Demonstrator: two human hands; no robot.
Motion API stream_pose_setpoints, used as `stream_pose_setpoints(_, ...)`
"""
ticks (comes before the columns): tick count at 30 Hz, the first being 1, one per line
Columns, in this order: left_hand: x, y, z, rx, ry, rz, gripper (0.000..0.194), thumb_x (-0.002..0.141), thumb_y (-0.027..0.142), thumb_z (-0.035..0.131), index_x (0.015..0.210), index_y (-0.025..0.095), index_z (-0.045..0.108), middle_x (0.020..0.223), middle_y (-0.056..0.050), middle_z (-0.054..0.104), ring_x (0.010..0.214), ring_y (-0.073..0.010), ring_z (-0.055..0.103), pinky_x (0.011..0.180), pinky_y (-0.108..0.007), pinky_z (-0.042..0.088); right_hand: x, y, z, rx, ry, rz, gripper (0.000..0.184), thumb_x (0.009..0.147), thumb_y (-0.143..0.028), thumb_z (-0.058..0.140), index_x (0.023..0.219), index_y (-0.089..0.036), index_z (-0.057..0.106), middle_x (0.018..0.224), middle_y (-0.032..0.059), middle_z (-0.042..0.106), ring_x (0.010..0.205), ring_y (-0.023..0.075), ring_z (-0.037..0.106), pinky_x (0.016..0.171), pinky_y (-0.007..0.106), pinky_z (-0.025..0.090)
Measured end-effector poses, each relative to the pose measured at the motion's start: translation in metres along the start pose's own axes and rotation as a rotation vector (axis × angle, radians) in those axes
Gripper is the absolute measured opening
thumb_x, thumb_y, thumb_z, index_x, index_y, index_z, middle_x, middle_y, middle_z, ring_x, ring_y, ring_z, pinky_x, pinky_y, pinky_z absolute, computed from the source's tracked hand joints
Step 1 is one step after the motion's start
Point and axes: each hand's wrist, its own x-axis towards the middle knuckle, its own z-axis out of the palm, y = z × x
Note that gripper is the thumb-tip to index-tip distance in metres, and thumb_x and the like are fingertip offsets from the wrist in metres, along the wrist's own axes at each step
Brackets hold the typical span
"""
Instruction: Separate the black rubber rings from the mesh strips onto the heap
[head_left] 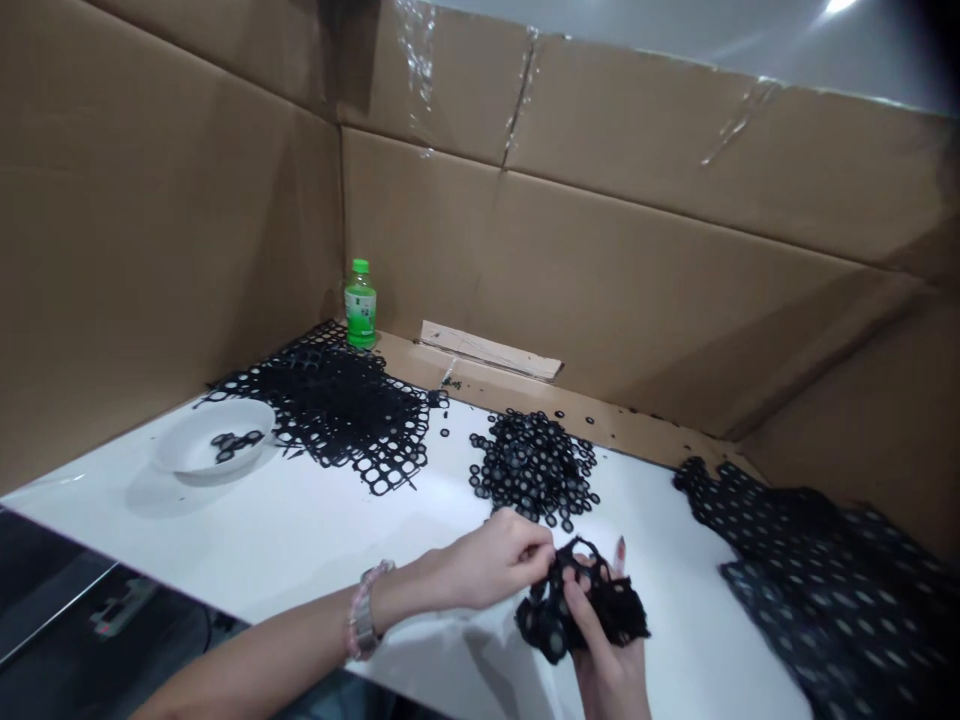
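My right hand point(607, 660) holds a bunched, torn piece of perforated black rubber sheet point(626, 610), its thumb pressed across the front. Several round black rings point(553, 640) hang at the left side of the bunch. My left hand point(491, 560) is closed, its fingertips pinching at the upper left edge of the same sheet; what lies inside the fingers is mostly hidden. A slim pointed object point(620, 555) with red on it shows just behind my right hand. Beyond both hands lies a heap of loose black rings point(534, 465) on the white tabletop point(442, 510).
A white bowl point(176, 450) with a few black rings stands at the left. Behind it spread punched-out black webs point(337, 400), by a green bottle point(361, 310). Black sheets with rings point(840, 580) cover the right side. Cardboard walls point(600, 270) enclose the table.
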Motion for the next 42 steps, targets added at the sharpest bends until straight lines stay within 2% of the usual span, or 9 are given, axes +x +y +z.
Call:
stream_pose_setpoints(6,0.031,-0.047,-0.048,0.144,0.308,-0.168,0.03,0.085,0.018,0.026,0.056,0.018,0.034,0.053,0.004,0.039,0.052,-0.01,0.038,0.051,-0.02,0.028,0.004,-0.016,0.0,0.253,0.143,0.179,0.078,0.063,-0.035,0.071,0.132,-0.024,0.036,0.098,0.0033,0.063,0.091,0.0189,0.06,0.081,0.032,0.05)
stream_pose_setpoints(12,0.08,-0.077,-0.044,0.259,0.218,-0.151,0.03,0.085,0.028,0.04,0.058,0.018,0.043,0.058,0.0,0.05,0.057,-0.0151,0.046,0.059,-0.025,0.032,0.011,-0.009,0.005,0.441,0.134,0.215,0.075,0.062,-0.031,0.072,0.129,-0.03,0.039,0.097,0.0002,0.063,0.091,0.0176,0.06,0.085,0.036,0.048)
stream_pose_setpoints(18,0.061,-0.029,-0.017,0.285,0.183,-0.058,0.025,0.087,0.034,0.04,0.071,0.017,0.049,0.073,-0.002,0.054,0.066,-0.015,0.049,0.062,-0.024,0.035,0.008,-0.008,0.005,0.409,0.081,0.199,0.078,0.06,-0.031,0.072,0.13,-0.033,0.038,0.102,0.0003,0.064,0.099,0.0199,0.058,0.088,0.038,0.047)
stream_pose_setpoints(22,0.022,0.01,-0.003,0.285,-0.041,0.106,0.025,0.083,0.036,0.048,0.067,0.017,0.045,0.063,0.002,0.05,0.056,-0.0112,0.042,0.052,-0.022,0.029,0.004,-0.009,0.006,0.305,0.036,0.192,0.067,0.063,-0.037,0.069,0.125,-0.026,0.046,0.103,0.0047,0.065,0.099,0.0226,0.059,0.084,0.037,0.048)
stream_pose_setpoints(27,0.007,0.016,0.006,0.212,-0.128,0.03,0.027,0.089,0.028,0.037,0.066,0.016,0.047,0.065,0.0,0.053,0.059,-0.011,0.046,0.055,-0.021,0.032,0.003,-0.004,0.006,0.14,0.065,0.089,0.052,0.063,-0.033,0.069,0.112,-0.022,0.056,0.095,0.003,0.066,0.093,0.0204,0.06,0.085,0.034,0.047)
stream_pose_setpoints(32,0.009,-0.001,0.007,0.06,-0.067,-0.03,0.035,0.091,0.028,0.032,0.061,0.015,0.047,0.058,0.002,0.05,0.056,-0.0097,0.046,0.054,-0.02,0.032,0.0,0.004,0.01,0.109,0.11,0.092,0.033,0.064,-0.031,0.068,0.093,-0.018,0.061,0.096,0.0048,0.066,0.096,0.0208,0.058,0.088,0.034,0.044)
stream_pose_setpoints(36,0.022,-0.032,-0.02,-0.048,0.173,-0.205,0.035,0.087,0.039,0.033,0.061,0.017,0.043,0.051,0.004,0.045,0.047,-0.0099,0.042,0.047,-0.019,0.03,0.003,0.007,0.003,0.195,0.305,0.1,0.035,0.063,-0.028,0.067,0.095,-0.017,0.059,0.095,0.0043,0.066,0.092,0.0184,0.059,0.084,0.03,0.045)
stream_pose_setpoints(39,0.046,-0.059,-0.045,0.146,0.344,-0.2,0.036,0.086,0.04,0.034,0.059,0.018,0.041,0.051,0.003,0.044,0.05,-0.0118,0.043,0.05,-0.021,0.032,0.008,-0.002,-0.006,0.435,0.321,0.219,0.031,0.059,-0.023,0.067,0.089,-0.017,0.06,0.078,-0.0005,0.066,0.07,0.0134,0.06,0.068,0.025,0.049)
stream_pose_setpoints(42,0.073,-0.077,-0.047,0.381,0.244,-0.099,0.032,0.087,0.034,0.032,0.064,0.018,0.047,0.06,0.0,0.052,0.06,-0.0156,0.049,0.059,-0.025,0.036,0.011,-0.018,-0.006,0.692,0.204,0.356,0.029,0.054,-0.019,0.069,0.082,-0.017,0.062,0.068,-0.0032,0.062,0.057,0.0098,0.056,0.057,0.021,0.047)
